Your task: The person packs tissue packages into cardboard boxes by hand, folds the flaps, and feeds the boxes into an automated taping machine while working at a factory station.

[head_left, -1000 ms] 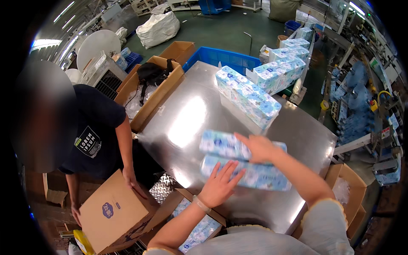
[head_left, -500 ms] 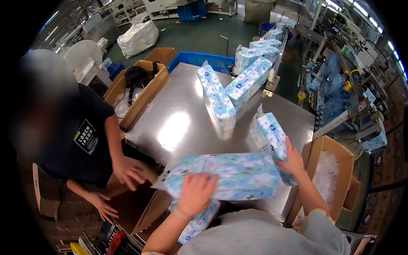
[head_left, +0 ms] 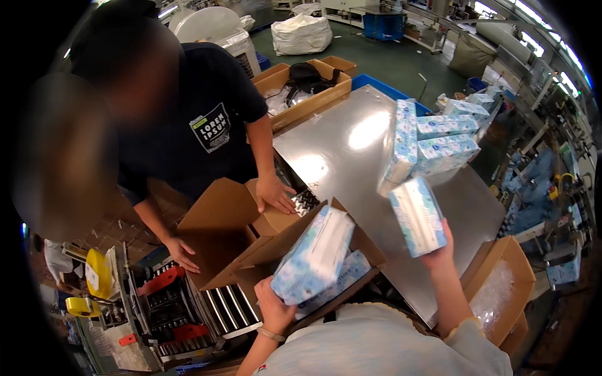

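My left hand [head_left: 274,307] grips the end of a blue flowered tissue pack [head_left: 313,254], tilted over an open cardboard carton [head_left: 371,245]. Inside that carton lies another tissue pack [head_left: 352,268], partly covered by the one I hold. Over the metal table [head_left: 338,138], my right hand [head_left: 438,249] is closed round the lower end of a third pack [head_left: 414,210], held tilted up. Beyond it, several similar packs [head_left: 446,147] lie together on the table's far right part.
At the left, a co-worker's hands [head_left: 276,194] rest on a second open carton [head_left: 216,203]. A roller conveyor [head_left: 229,311] runs below the cartons, beside a taping machine with yellow tape [head_left: 97,276]. A carton of clear plastic [head_left: 520,276] stands at the right.
My view has turned left. The left-hand pack has moved off the table to over the carton and tilted up. My right hand has raised its pack. The co-worker's hands now touch the second carton.
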Demonstrator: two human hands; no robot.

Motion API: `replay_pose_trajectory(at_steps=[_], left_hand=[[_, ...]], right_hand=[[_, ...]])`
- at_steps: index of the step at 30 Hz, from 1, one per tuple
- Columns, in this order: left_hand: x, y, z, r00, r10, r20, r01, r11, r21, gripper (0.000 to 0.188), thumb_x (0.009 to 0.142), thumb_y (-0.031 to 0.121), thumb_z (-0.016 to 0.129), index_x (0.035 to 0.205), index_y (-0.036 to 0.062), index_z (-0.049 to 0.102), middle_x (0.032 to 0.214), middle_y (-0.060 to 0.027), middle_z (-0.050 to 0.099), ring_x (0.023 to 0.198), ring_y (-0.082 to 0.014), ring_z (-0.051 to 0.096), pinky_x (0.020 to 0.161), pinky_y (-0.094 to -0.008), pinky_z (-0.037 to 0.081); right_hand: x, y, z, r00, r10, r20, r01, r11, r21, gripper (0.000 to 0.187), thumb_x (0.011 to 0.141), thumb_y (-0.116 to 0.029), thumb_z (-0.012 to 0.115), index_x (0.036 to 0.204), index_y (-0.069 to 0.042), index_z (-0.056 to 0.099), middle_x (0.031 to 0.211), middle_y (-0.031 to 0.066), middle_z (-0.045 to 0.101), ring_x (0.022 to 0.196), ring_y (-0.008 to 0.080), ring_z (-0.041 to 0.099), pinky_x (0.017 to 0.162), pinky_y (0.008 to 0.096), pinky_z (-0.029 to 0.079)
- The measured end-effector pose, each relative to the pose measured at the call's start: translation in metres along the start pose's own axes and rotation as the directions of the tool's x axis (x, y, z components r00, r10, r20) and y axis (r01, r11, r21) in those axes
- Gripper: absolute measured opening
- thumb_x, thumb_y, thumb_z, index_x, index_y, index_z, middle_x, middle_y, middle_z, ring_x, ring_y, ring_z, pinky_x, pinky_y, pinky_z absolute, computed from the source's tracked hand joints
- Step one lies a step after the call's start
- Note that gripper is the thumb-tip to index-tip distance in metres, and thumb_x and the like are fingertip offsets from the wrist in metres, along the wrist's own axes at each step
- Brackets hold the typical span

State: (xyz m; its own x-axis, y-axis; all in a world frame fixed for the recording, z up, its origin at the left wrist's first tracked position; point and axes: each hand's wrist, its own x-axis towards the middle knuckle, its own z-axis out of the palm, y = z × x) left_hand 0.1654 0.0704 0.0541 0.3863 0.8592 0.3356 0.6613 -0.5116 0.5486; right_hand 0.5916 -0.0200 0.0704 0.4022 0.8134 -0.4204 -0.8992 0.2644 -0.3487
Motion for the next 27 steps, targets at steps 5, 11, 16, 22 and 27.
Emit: replay_pose_trajectory(at_steps=[5,11,16,22,27], left_hand=[[-0.002,-0.036,0.053,0.895,-0.104,0.434,-0.037,0.952,0.305,0.081,0.063,0.012,0.079,0.137,0.0028,0.048,0.116,-0.0192,0.055,0.111,-0.0394,0.053,0.098,-0.0490,0.042],[-0.035,-0.106,0.144,0.801,-0.207,0.561,0.208,0.976,0.064,0.072,0.079,0.040,0.076,0.138,0.0072,0.050,0.131,-0.0150,0.056,0.126,-0.0342,0.051,0.108,-0.0521,0.039],[-0.023,-0.073,0.128,0.799,-0.321,0.509,0.160,0.929,0.335,0.068,0.079,0.045,0.076,0.133,0.0063,0.059,0.141,-0.0195,0.054,0.130,-0.0395,0.050,0.112,-0.0518,0.037],[0.006,-0.027,0.045,0.977,-0.135,0.165,0.082,0.952,0.296,0.074,0.091,0.042,0.069,0.149,0.0041,0.042,0.152,-0.0266,0.042,0.142,-0.0429,0.039,0.116,-0.0583,0.030],[-0.033,-0.109,0.111,0.729,-0.560,0.394,0.389,0.812,0.435,0.095,0.097,0.070,0.042,0.164,0.0079,0.015,0.168,-0.0260,0.009,0.157,-0.0391,0.005,0.122,-0.0615,0.011]], right_hand=[[-0.026,0.057,0.057,0.991,-0.014,0.135,0.041,0.978,-0.203,0.062,0.101,-0.045,0.058,0.147,-0.006,0.046,0.140,0.0131,0.059,0.126,0.0296,0.059,0.109,0.0479,0.046],[-0.027,0.132,0.083,0.591,-0.039,0.806,0.806,0.060,-0.588,0.069,0.097,-0.016,0.066,0.157,-0.012,0.031,0.151,0.0158,0.042,0.137,0.0359,0.046,0.113,0.0505,0.039],[0.087,0.199,0.040,0.366,0.679,0.637,0.820,-0.558,0.123,0.080,0.086,-0.019,0.075,0.157,-0.028,0.037,0.154,0.0214,0.041,0.144,0.0395,0.037,0.119,0.0575,0.028],[0.082,0.234,0.056,0.577,0.706,0.410,0.798,-0.594,-0.102,0.082,0.095,-0.053,0.060,0.161,-0.017,0.028,0.164,0.0145,0.030,0.155,0.0336,0.020,0.122,0.0652,0.012],[0.129,0.245,-0.008,0.727,0.670,0.151,0.687,-0.704,-0.180,0.088,0.099,-0.065,0.044,0.165,-0.017,0.012,0.172,0.0136,0.004,0.158,0.0331,-0.002,0.123,0.0632,0.002]])
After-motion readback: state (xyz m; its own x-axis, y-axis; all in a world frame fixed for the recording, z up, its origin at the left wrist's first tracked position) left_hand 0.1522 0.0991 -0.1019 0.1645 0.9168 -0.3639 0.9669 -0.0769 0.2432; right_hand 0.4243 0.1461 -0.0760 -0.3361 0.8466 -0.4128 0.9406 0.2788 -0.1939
